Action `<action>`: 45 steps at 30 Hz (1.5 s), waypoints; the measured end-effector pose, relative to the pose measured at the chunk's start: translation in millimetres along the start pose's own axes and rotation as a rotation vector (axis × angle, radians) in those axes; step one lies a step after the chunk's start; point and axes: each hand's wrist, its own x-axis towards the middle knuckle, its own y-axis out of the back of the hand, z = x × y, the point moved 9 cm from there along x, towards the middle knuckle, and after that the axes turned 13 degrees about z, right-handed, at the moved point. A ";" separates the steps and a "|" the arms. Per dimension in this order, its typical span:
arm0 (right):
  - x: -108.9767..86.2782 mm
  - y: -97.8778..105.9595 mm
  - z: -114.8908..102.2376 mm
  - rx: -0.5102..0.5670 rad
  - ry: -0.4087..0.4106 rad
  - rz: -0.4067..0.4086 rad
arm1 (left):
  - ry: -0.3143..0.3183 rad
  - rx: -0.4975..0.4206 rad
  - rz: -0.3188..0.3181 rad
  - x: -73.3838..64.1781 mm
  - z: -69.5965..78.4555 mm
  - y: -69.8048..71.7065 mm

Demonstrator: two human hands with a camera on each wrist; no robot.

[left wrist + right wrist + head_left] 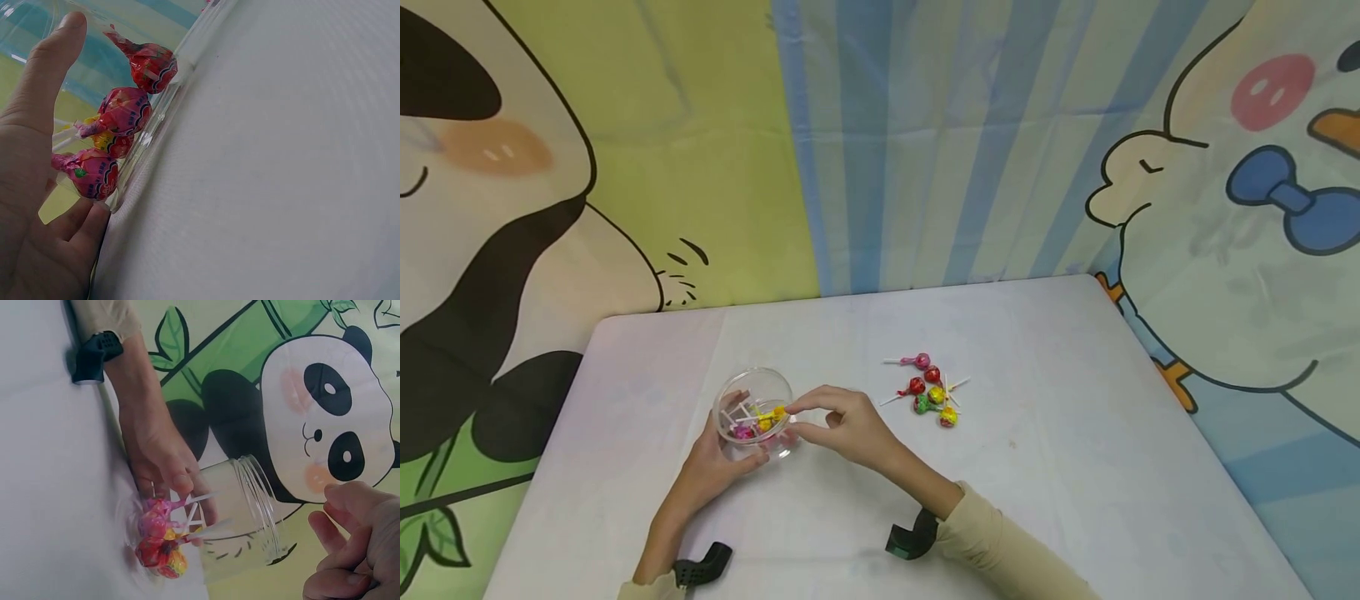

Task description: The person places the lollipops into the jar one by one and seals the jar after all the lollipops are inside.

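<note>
My left hand (715,454) holds a clear jar (754,383) by its side, thumb and fingers around the wall. Several wrapped lollipops lie at the jar's bottom, among them a pink lollipop (94,175), a red lollipop (153,67) and a yellow one (174,564), sticks toward the mouth. At the rim is my right hand (853,425), index finger and thumb apart. In the right wrist view that hand has bent fingers beside the jar's mouth, and nothing shows between them. A yellow wrapper (772,415) appears through the jar close to the index fingertip.
To the right of the jar, more lollipops lie in a loose group on the white table (1060,467): a pink lollipop (922,360), red ones (916,385), a green one (922,404) and yellow ones (948,417). A printed cloth backdrop (917,150) stands behind.
</note>
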 end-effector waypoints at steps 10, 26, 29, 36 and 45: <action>-22.5 18.7 -6.3 0.011 0.016 -0.016 | 0.027 0.030 0.004 -2.3 -2.1 1.9; -43.3 65.3 31.2 -0.047 -0.004 0.087 | 0.038 0.029 -0.001 -2.7 -2.5 1.9; -41.5 90.2 50.3 -0.110 0.007 0.149 | 0.042 0.025 -0.006 -2.6 -2.2 0.4; -35.9 168.8 120.9 -0.280 -0.231 0.345 | 0.041 0.026 -0.013 0.0 -1.5 1.1; -44.0 188.7 163.4 -0.380 -0.430 0.287 | 0.044 0.030 -0.015 -0.7 -2.9 -0.8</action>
